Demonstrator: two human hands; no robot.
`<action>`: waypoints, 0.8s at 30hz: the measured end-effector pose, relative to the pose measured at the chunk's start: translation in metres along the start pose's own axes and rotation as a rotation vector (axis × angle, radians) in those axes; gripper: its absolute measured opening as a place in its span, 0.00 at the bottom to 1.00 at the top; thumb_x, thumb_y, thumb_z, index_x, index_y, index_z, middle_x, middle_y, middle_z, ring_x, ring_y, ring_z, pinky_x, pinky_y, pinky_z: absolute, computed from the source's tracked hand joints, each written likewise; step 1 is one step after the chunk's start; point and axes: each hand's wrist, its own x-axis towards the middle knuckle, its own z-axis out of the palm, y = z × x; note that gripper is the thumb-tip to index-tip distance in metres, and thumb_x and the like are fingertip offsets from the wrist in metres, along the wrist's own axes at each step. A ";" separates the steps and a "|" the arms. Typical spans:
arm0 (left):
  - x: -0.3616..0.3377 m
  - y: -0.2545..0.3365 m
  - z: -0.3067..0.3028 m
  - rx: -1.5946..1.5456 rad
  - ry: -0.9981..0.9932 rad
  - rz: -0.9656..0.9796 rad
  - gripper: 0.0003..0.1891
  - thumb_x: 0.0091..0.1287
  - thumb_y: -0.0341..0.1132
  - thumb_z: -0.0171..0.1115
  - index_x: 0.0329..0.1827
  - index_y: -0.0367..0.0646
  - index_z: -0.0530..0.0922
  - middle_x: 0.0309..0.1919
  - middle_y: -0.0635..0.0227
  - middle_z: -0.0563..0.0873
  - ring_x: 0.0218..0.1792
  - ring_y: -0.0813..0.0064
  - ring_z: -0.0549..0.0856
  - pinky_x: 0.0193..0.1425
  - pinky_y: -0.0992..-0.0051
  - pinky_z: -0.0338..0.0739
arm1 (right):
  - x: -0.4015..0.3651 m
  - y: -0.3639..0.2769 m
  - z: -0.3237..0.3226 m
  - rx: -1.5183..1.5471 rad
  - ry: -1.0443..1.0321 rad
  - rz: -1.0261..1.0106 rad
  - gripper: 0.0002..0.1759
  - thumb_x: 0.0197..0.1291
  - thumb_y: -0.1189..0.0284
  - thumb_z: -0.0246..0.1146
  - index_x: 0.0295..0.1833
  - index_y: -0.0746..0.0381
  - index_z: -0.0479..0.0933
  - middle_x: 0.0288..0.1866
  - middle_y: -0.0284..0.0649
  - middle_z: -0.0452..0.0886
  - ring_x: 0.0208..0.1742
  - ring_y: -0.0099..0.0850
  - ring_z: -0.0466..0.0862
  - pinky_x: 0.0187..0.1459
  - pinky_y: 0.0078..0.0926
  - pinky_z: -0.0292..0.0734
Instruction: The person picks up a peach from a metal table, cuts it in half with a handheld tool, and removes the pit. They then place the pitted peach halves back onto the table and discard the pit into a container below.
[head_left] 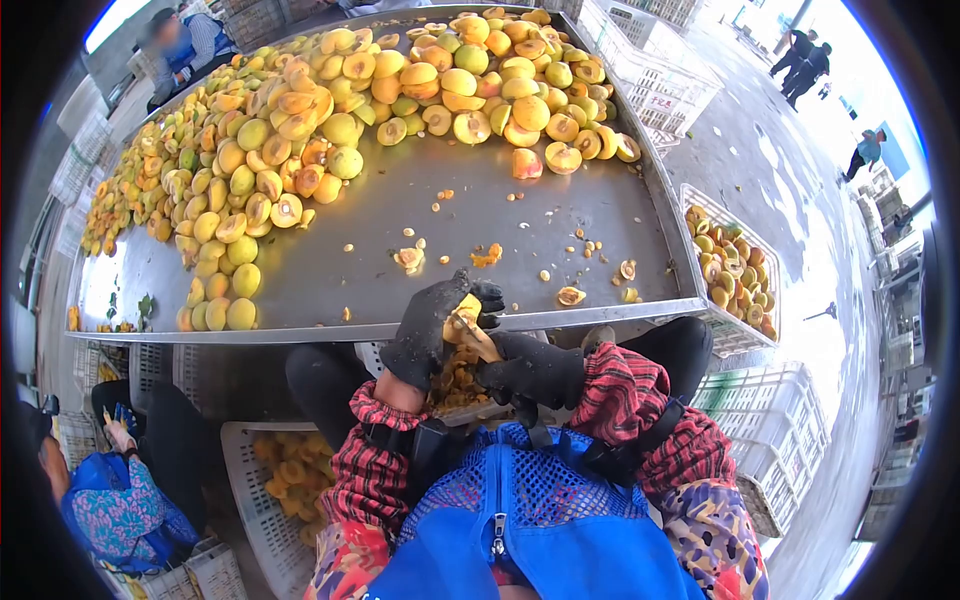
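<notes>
The left fingers [487, 292] partly cover the held fruit [464, 314]; the face of the person [186, 50] beyond the desk [400, 210] is blurred.

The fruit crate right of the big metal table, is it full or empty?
The crate looks full: fruit pieces reach nearly to its rim.

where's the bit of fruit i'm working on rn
In the head view, the fruit piece is in the left hand, over the near edge of the metal table, with the right hand close by.
</notes>
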 end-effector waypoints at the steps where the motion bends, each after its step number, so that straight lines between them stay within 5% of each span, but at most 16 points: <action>1: 0.000 0.001 0.003 -0.160 0.040 -0.051 0.19 0.72 0.38 0.43 0.48 0.32 0.79 0.42 0.58 0.85 0.44 0.68 0.84 0.52 0.69 0.77 | -0.007 -0.009 0.001 0.056 -0.006 0.017 0.18 0.61 0.72 0.55 0.56 0.64 0.63 0.26 0.40 0.73 0.12 0.28 0.74 0.11 0.24 0.71; 3: 0.003 0.037 0.015 -0.787 0.179 -0.228 0.19 0.72 0.39 0.46 0.49 0.31 0.78 0.44 0.57 0.84 0.48 0.70 0.82 0.54 0.70 0.77 | -0.015 -0.027 0.006 0.101 0.020 0.062 0.18 0.61 0.72 0.55 0.55 0.64 0.63 0.25 0.39 0.73 0.11 0.28 0.74 0.11 0.24 0.71; 7: -0.003 0.047 0.017 -0.359 0.251 0.008 0.20 0.72 0.41 0.45 0.51 0.30 0.76 0.44 0.57 0.83 0.46 0.70 0.83 0.52 0.70 0.78 | -0.018 -0.033 0.008 0.060 0.025 0.036 0.17 0.62 0.72 0.55 0.54 0.66 0.63 0.27 0.40 0.74 0.13 0.27 0.75 0.12 0.23 0.71; 12: 0.007 0.053 0.019 -0.736 0.266 -0.430 0.20 0.72 0.40 0.45 0.50 0.30 0.77 0.44 0.56 0.83 0.44 0.68 0.84 0.48 0.72 0.79 | -0.015 -0.033 0.000 -0.368 0.135 0.029 0.22 0.61 0.71 0.54 0.58 0.69 0.63 0.28 0.42 0.75 0.18 0.30 0.79 0.14 0.25 0.74; 19: 0.016 0.020 0.028 -0.707 0.444 -0.443 0.17 0.70 0.41 0.49 0.42 0.35 0.78 0.32 0.65 0.83 0.34 0.76 0.82 0.36 0.75 0.77 | 0.006 -0.026 -0.005 -0.801 0.285 -0.091 0.22 0.60 0.74 0.54 0.60 0.67 0.64 0.41 0.54 0.80 0.40 0.45 0.83 0.40 0.40 0.77; 22: 0.023 0.024 0.028 -0.716 0.553 -0.561 0.16 0.69 0.43 0.50 0.40 0.37 0.78 0.31 0.66 0.82 0.31 0.76 0.81 0.33 0.74 0.77 | 0.042 0.016 -0.016 -0.783 0.469 -0.314 0.17 0.64 0.69 0.52 0.55 0.66 0.71 0.46 0.55 0.81 0.47 0.46 0.82 0.45 0.40 0.77; 24: 0.025 0.028 0.027 -0.688 0.612 -0.632 0.16 0.68 0.43 0.51 0.42 0.38 0.77 0.32 0.65 0.82 0.32 0.74 0.82 0.33 0.73 0.78 | 0.046 0.010 -0.020 -0.941 0.511 -0.239 0.18 0.65 0.66 0.51 0.55 0.64 0.72 0.46 0.53 0.81 0.47 0.47 0.82 0.45 0.40 0.76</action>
